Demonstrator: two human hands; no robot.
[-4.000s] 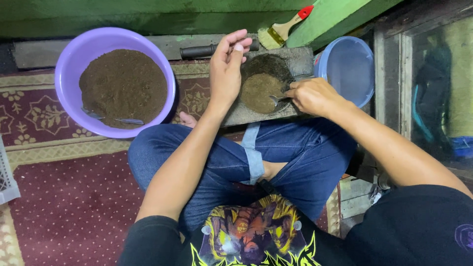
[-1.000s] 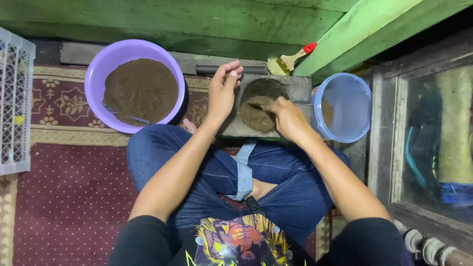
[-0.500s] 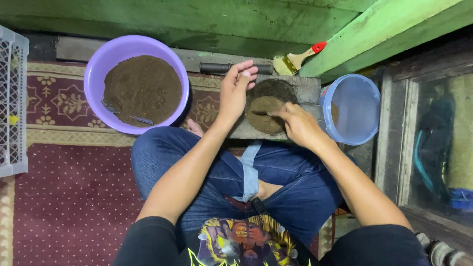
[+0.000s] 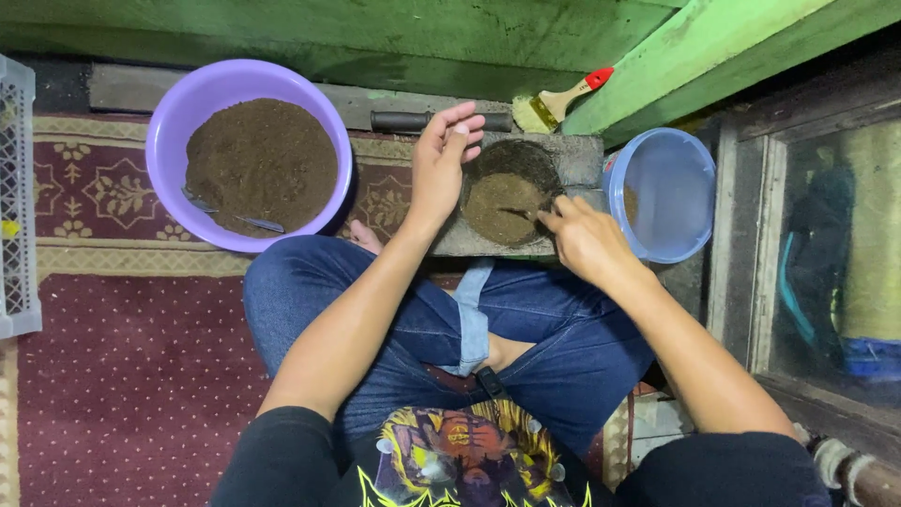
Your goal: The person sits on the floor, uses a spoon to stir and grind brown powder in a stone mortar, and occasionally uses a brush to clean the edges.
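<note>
I sit cross-legged in jeans with a grey stone block point(image 4: 582, 155) in front of my knees. Its round hollow holds brown powder point(image 4: 502, 202). My left hand point(image 4: 441, 169) rests on the block's left edge, fingers partly curled against the rim of the hollow. My right hand point(image 4: 582, 239) is closed on a small thin tool point(image 4: 518, 213) whose tip lies in the powder.
A purple basin point(image 4: 249, 80) of brown powder with a spoon point(image 4: 230, 211) in it stands at the left. A blue plastic tub point(image 4: 662, 192) stands right of the block. A red-handled brush point(image 4: 558, 99) lies behind it. A white crate point(image 4: 17, 197) stands at far left on the patterned red carpet point(image 4: 122, 376).
My right hand has kept working the tool in the hollow while my left hand stays on the block. The view has shifted slightly.
</note>
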